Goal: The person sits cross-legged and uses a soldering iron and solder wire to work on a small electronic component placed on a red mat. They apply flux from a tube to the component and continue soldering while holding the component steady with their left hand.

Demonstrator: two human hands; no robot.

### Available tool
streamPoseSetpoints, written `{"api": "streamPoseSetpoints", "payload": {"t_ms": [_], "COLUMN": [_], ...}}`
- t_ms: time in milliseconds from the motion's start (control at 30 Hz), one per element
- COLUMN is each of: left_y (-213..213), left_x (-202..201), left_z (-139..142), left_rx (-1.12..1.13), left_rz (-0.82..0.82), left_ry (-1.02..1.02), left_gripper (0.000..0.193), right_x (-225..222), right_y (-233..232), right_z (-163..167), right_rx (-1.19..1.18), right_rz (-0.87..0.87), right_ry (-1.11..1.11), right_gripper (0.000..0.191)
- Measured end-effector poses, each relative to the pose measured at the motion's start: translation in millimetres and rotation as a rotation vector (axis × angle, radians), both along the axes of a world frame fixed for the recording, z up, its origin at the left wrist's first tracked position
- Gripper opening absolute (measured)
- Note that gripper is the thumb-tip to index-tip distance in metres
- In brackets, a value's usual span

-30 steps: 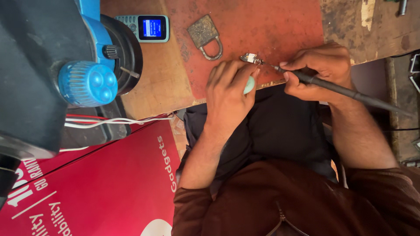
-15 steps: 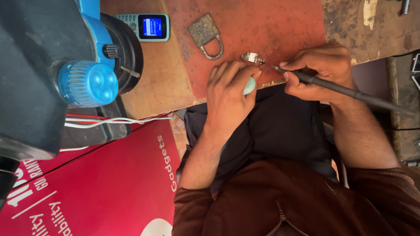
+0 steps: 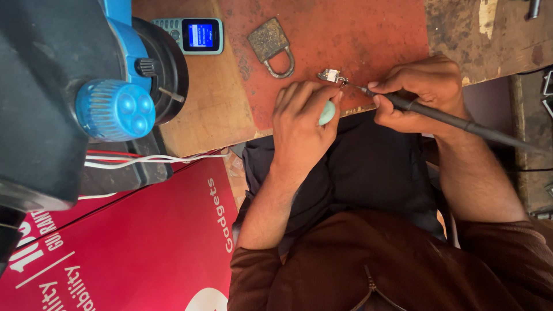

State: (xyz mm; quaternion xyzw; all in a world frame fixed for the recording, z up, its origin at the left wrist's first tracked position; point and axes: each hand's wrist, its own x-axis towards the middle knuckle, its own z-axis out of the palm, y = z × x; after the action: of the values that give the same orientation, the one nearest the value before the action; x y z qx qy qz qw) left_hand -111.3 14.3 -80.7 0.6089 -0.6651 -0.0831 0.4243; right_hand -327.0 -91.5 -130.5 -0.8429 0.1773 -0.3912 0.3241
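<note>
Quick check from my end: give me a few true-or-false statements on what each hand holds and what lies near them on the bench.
1. The right hand holds a dark soldering iron. True.
2. The iron's tip points at a small metal part. True.
3. The padlock is in the left hand. False: it lies alone on the red mat.
4. The phone screen is dark. False: it glows blue.
5. The left hand holds something pale green. True.
</note>
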Motion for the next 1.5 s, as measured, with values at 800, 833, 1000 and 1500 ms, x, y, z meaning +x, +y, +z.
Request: {"api": "streamPoseSetpoints", "payload": {"t_ms": [800,833,1000,1500], "left_y": [4.4,4.3,5.9,7.7], "left_x": [3.7,4.5,8.1,12.4], "left_z": [-4.9,-5.0,-5.4,-9.2], "left_rx": [-0.018,-0.016,-0.018,-0.041], "left_rz": [-0.015,-0.025,-0.066,-0.105], "left_ry": [0.088,0.096,0.124,0.140], "left_gripper": [0.037,0.036,0.035,0.039], "right_x": [3.3,3.4,4.0,-4.0], "right_y": [-0.2,-0.4,-0.6,-2.1], "right_z": [4.3,4.1,4.4,-4.0], "right_rx": [-0.039,-0.045,-0.035,-0.033], "right_rz": [0.023,0.020,0.018,0.029], "right_ry": [0.031,0.029,0.021,0.010], "right_gripper": [0.017,0.016,0.016,0.014]}}
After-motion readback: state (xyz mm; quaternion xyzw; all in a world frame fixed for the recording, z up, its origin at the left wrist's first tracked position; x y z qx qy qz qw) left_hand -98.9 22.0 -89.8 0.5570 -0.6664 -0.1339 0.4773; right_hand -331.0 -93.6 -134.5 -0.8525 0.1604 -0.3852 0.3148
